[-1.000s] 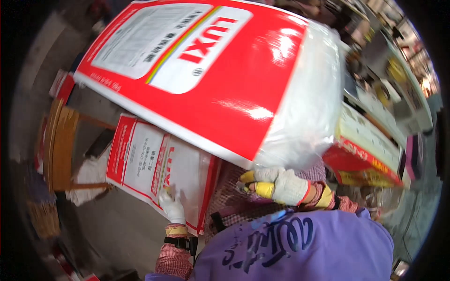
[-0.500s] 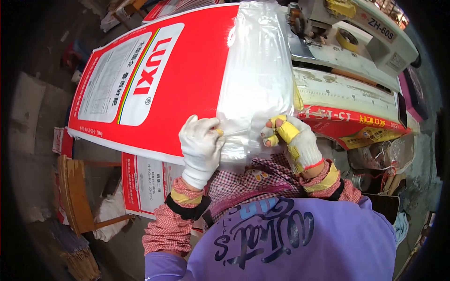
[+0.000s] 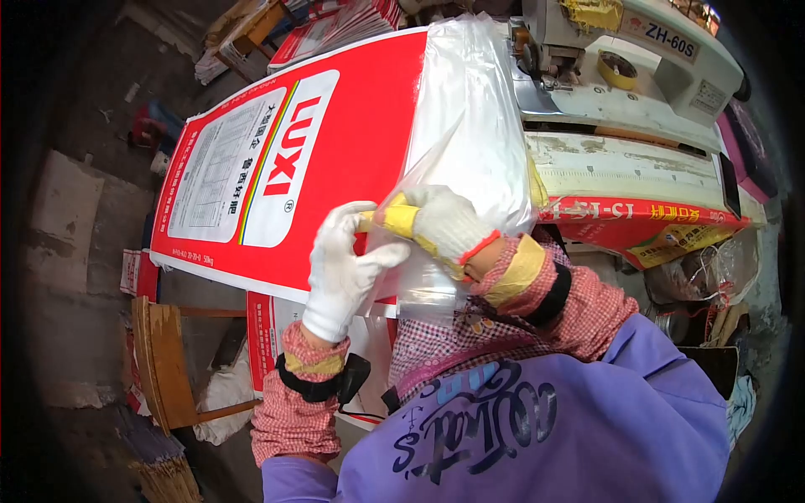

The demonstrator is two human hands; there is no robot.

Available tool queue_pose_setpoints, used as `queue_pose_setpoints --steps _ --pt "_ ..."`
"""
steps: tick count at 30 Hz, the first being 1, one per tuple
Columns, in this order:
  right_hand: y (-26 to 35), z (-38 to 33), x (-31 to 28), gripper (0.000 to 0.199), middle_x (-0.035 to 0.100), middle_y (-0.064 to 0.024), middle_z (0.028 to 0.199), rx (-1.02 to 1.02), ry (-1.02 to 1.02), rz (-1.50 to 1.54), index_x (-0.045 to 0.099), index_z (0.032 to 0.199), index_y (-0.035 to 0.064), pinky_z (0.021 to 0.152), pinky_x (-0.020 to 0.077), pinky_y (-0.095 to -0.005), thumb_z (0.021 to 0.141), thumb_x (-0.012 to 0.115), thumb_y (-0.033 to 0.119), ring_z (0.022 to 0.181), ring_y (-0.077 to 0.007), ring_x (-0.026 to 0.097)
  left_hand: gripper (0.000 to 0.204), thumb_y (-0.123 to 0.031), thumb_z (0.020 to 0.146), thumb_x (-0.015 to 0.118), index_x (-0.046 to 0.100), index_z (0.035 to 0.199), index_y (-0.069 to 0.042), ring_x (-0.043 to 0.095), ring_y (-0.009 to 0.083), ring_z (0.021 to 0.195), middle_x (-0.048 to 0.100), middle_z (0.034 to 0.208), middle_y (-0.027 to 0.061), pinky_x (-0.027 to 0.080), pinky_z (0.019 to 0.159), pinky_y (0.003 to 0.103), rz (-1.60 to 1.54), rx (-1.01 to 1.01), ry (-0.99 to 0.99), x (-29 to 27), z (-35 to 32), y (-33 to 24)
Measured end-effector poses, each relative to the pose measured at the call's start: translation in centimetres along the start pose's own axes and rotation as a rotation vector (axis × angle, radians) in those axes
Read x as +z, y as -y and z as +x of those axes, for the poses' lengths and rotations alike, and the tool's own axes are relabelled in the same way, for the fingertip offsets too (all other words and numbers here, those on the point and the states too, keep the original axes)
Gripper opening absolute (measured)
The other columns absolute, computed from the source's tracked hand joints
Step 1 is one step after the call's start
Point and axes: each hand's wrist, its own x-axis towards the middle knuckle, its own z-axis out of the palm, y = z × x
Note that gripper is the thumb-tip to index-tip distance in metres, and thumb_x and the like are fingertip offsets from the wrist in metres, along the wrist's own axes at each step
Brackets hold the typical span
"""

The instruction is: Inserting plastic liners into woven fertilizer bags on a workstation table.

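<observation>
A red and white woven sack (image 3: 369, 126) lies flat in front of me, with a clear plastic liner (image 3: 470, 109) sticking out of its right end. Pinched in my right hand (image 3: 449, 222), which wears a pale glove with yellow tape on the fingers, is the liner's near edge, drawn left over the sack's end in a slanting fold. White-gloved, my left hand (image 3: 344, 268) is at the sack's near edge, beside the right fingertips. Its thumb and fingers stand apart, with red sack showing between them.
At the upper right is a sewing machine (image 3: 620, 63) on a worn worktable (image 3: 629, 168); a red printed sack (image 3: 612, 222) hangs along its front. A wooden stool (image 3: 159, 360) stands at the lower left. More stacked sacks (image 3: 335, 33) lie behind.
My right hand has moved left with the liner's edge, up to the left hand. My left thumb and fingers have spread apart. The sack appears shifted slightly right in view.
</observation>
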Motion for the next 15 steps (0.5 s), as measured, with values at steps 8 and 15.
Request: queue_pose_setpoints --steps 8,15 --pt "-0.4 -2.1 -2.5 0.020 0.064 -0.0073 0.067 0.190 0.108 -0.322 0.067 0.079 0.0082 0.062 0.0466 -0.0319 0.078 0.062 0.027 0.064 -0.0178 0.062 0.014 -0.009 0.084 0.067 0.062 0.091 0.002 0.056 0.0076 0.071 0.063 0.081 0.0023 0.045 0.068 0.022 -0.506 -0.355 -0.071 -5.8 2.3 0.3" --pt "1.2 -0.9 -1.6 0.026 0.064 -0.0168 0.093 -0.788 -0.489 -0.617 0.064 0.096 0.0028 0.078 0.0499 -0.0427 0.081 0.061 0.024 0.087 -0.0351 0.063 0.011 -0.006 0.086 0.063 0.056 0.089 0.002 0.059 0.0110 0.076 0.063 0.082 0.0075 0.048 0.074 0.025 -0.627 -0.231 -0.007 -6.3 1.9 -0.5"
